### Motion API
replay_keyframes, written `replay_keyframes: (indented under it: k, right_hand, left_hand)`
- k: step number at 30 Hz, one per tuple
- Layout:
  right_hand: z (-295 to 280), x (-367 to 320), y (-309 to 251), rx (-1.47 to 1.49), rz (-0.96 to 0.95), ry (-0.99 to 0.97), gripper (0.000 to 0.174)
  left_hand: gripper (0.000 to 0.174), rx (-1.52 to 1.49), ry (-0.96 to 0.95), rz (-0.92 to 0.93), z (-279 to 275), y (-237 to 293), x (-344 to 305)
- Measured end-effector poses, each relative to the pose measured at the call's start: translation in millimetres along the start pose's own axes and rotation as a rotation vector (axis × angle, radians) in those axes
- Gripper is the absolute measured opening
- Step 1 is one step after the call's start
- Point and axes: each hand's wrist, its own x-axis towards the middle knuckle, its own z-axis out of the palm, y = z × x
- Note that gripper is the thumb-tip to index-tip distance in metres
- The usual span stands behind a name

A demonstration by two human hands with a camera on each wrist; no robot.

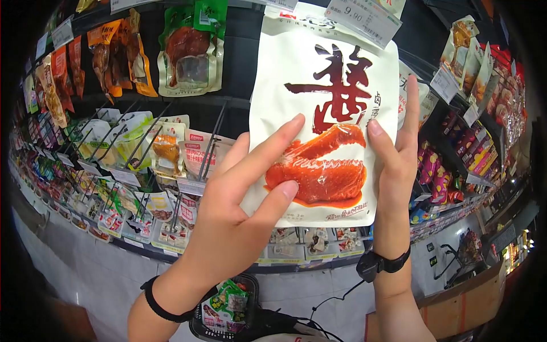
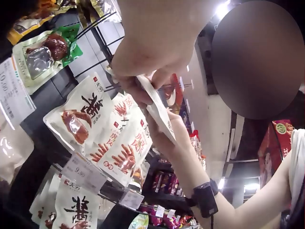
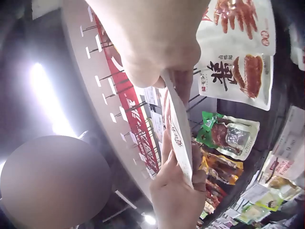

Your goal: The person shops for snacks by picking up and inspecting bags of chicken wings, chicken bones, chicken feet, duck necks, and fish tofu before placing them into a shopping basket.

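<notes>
A white pouch of braised wings [image 1: 319, 176], printed with large dark-red characters and glossy brown-red wings, stands upright before me with its front facing the head camera. My left hand [image 1: 242, 182] grips its left side, thumb and index finger on the front, other fingers partly hidden behind. At the opposite edge my right hand [image 1: 399, 154] pinches it, the thumb on the front and a finger pointing up beyond the side. In the left wrist view the pouch [image 2: 161, 112] appears nearly edge-on. The right wrist view shows it as a thin strip [image 3: 180, 136] between both hands.
Matching pouches [image 2: 76, 119] hang on the rack, with a 9.90 price tag [image 1: 364, 20] overlapping the held pouch's top. A green-edged meat packet [image 1: 192, 51] hangs to the left. Below, a black basket [image 1: 196, 328] holds several packets. A shopping cart [image 1: 458, 259] stands at right.
</notes>
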Motion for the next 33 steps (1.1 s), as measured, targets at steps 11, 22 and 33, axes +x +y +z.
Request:
replay_keyframes:
  k: [11,22,33]
  right_hand:
    - [-11.4,-0.7,-17.7,-0.057,0.139,-0.017,0.062]
    - [-7.8,12.1,-14.4,-0.073,0.146,-0.025,0.059]
    - [-9.3,30.3,36.5,-0.123,0.352,0.014,0.065]
  left_hand:
    - [0.064,-0.127,-0.048,-0.054,1.0,17.3,-1.7]
    - [0.060,-0.281,-0.049,-0.107,-7.2,16.6,20.5]
    - [0.060,0.267,-0.074,-0.044,-26.6,-39.8,40.0]
